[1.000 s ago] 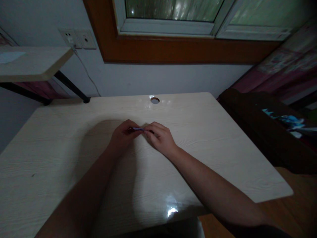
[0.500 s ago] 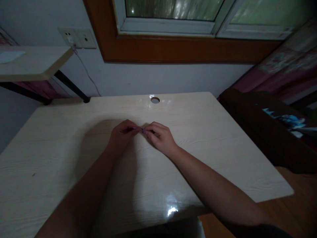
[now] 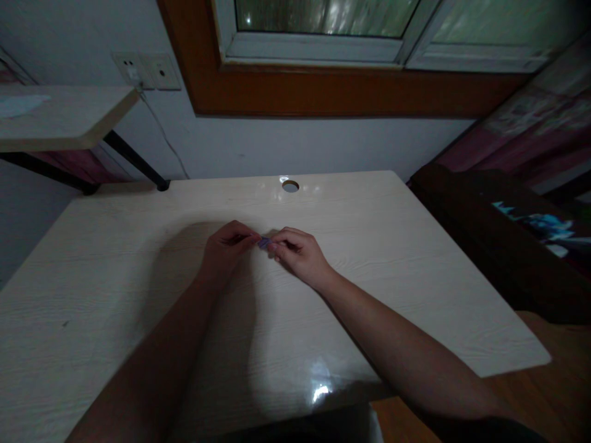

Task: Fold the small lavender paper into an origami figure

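Over the middle of the pale wood-grain table (image 3: 369, 246), both hands pinch a small purplish piece (image 3: 264, 242), thin and flat-looking; its kind is too small to make out. My left hand (image 3: 227, 245) is closed, thumb and forefinger on the piece's left end. Its right end sits between the thumb and fingers of my right hand (image 3: 298, 251), also closed. Part of the piece shows in the narrow gap between the fingertips, and the rest is hidden by them.
A round cable hole (image 3: 290, 186) lies near the table's back edge. At the back left a raised shelf (image 3: 69, 123) stands on black legs. A white cable (image 3: 161, 126) runs down from a wall socket (image 3: 146, 71). Dark furniture (image 3: 484, 234) stands beyond the right edge.
The fingertips of my two hands have parted slightly, my left hand shifting a little left. More of the purplish piece shows between them.
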A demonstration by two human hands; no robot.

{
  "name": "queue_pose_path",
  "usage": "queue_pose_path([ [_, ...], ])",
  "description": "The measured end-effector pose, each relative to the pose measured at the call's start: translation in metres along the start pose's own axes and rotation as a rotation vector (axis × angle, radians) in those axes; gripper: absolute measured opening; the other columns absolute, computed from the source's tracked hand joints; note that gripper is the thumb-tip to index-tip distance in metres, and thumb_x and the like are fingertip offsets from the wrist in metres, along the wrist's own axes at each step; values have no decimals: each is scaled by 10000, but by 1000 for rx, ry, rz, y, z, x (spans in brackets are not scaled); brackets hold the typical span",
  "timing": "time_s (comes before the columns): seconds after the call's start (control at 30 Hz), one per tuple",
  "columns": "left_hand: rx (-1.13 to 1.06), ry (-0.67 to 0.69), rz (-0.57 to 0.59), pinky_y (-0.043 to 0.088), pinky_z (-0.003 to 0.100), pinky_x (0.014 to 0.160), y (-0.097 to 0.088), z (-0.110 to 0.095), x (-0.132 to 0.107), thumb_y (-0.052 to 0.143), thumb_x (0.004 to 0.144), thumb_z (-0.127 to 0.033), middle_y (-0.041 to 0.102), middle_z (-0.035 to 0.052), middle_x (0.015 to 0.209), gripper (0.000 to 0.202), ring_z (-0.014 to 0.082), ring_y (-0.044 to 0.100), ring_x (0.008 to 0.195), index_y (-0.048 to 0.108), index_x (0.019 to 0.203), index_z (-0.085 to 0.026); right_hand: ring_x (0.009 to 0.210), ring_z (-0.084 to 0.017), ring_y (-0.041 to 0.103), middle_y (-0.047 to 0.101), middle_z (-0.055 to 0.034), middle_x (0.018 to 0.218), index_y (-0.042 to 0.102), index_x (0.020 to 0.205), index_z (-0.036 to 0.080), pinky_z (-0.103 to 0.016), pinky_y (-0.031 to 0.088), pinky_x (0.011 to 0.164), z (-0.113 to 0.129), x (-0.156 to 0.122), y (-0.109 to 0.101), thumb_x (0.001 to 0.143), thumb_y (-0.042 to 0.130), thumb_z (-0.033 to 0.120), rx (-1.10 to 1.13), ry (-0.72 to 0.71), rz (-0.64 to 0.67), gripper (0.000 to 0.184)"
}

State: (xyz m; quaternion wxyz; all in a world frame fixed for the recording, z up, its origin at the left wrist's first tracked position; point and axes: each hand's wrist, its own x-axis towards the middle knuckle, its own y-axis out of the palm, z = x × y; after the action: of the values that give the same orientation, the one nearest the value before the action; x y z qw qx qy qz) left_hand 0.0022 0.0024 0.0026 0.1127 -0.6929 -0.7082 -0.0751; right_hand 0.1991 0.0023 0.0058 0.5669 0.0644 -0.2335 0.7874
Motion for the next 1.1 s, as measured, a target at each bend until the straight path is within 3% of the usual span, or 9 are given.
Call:
queue_pose_path([
  [0.2,62,35,-23,484,261,665,-2,1,0,814,725,-336,656,5,718,178,143,594,701,706,714,-195,588,-99,594,645,-9,737,706,851,183,-230,459,567,-2,1,1,910,642,323,39,21,3,165],
  [0.6,57,2,35,484,269,668,-1,0,1,803,735,-337,686,15,747,144,151,610,712,746,759,-207,603,-103,600,648,-7,742,710,842,188,-235,468,583,-2,0,1,912,640,309,22,1,3,155],
  [1.1,40,22,-122,437,239,613,-4,1,3,741,794,-307,598,-12,675,146,118,541,636,670,742,-190,594,-107,602,641,-7,751,703,846,194,-239,470,577,-3,0,2,905,647,301,40,25,-9,134],
])
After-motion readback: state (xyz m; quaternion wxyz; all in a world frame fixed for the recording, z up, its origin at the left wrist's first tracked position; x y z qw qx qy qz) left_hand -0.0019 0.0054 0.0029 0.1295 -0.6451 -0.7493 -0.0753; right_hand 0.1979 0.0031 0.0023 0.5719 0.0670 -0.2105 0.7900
